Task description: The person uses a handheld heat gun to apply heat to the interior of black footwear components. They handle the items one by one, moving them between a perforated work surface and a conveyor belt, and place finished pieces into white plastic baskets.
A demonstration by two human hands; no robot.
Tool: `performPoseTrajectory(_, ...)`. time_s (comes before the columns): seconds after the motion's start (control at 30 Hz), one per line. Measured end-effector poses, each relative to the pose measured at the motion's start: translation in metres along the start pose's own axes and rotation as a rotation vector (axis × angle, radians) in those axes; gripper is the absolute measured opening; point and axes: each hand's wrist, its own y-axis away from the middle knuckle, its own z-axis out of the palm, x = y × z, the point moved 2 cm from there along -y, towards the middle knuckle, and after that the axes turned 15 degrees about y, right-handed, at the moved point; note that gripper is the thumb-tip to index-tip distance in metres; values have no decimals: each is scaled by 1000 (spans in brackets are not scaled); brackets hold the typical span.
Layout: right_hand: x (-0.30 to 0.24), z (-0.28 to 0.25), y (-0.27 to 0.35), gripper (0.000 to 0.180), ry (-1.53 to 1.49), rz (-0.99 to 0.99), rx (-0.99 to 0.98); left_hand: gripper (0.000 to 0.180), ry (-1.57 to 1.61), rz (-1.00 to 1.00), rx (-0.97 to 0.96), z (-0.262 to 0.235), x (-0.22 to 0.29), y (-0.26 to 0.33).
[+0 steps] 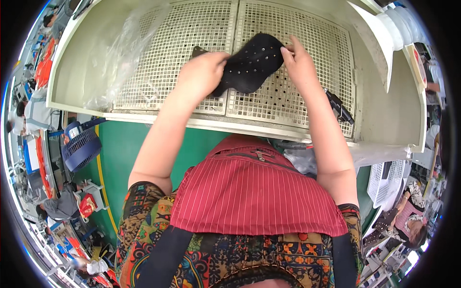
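A limp black piece dotted with small shiny studs, perhaps a shoe upper, is held over a cream grid surface. My left hand is closed around its narrow left part, and a bit of the piece sticks out beyond the fingers on the far side. At its right edge, my right hand pinches the rim near the thumb tip, with the index finger raised. Part of the piece is hidden behind my left hand. Beside my right forearm lies a black tool whose kind I cannot make out.
The cream perforated grid sits within a high-walled booth. Clear plastic sheeting hangs at its left. A white flared duct juts in at the far right. On the left stands a blue fan. Several people work around.
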Motion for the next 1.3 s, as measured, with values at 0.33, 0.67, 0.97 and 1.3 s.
performPoseTrajectory(0.33, 92, -102, 116, 31, 613, 289, 37, 36, -235, -63, -181, 58, 3, -61)
performPoseTrajectory(0.67, 152, -64, 137, 29, -470, 921, -153, 37, 922, -702, -193, 63, -46, -112)
performPoseTrajectory(0.97, 95, -63, 106, 37, -878, 800, -180, 39, 966, -876, -99, 60, -45, -110)
performPoseTrajectory(1.3, -8, -69, 60, 33, -227, 116, -194, 37, 1008, -887, -109, 58, -39, -110)
